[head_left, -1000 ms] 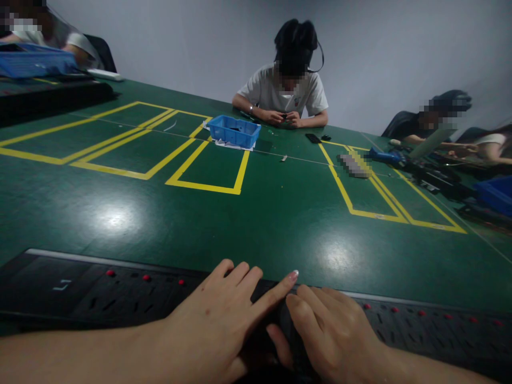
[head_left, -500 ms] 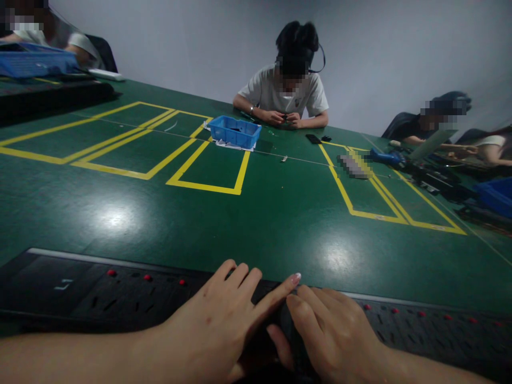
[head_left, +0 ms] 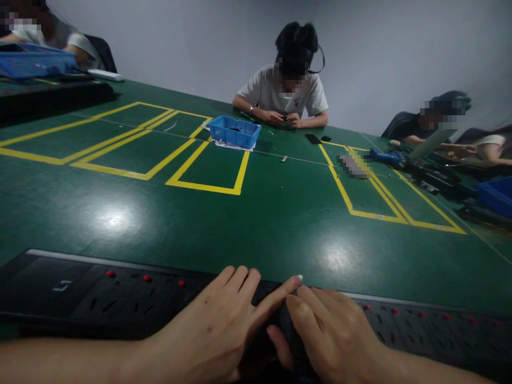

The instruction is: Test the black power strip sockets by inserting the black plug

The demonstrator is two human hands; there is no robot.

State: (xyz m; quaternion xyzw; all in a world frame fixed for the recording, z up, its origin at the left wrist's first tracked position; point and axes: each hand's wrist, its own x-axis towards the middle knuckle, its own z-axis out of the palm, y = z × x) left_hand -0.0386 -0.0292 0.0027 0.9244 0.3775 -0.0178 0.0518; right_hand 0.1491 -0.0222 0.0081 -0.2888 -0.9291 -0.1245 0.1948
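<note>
A long black strip with red buttons and slots (head_left: 132,290), resembling a power strip, runs along the near side of the table. My left hand (head_left: 224,314) rests over its middle, fingers bent toward its far edge, index finger pointing right and thumb tucked beneath. My right hand (head_left: 336,325) is closed beside it, its knuckles close to my left index fingertip. Between the two hands is a dark part (head_left: 286,314), mostly covered by fingers and too dim to name. Both hands appear closed around this dark area.
Yellow tape rectangles mark the green table (head_left: 280,224). A blue basket (head_left: 232,133) stands on white paper ahead. Across from me a person (head_left: 288,90) handles something small and dark. Further right lie a blue-handled tool (head_left: 386,156) and another blue bin (head_left: 496,196); other people sit at both sides.
Almost nothing differs. My left hand's knuckles have dropped very slightly toward me, while my right hand keeps its place.
</note>
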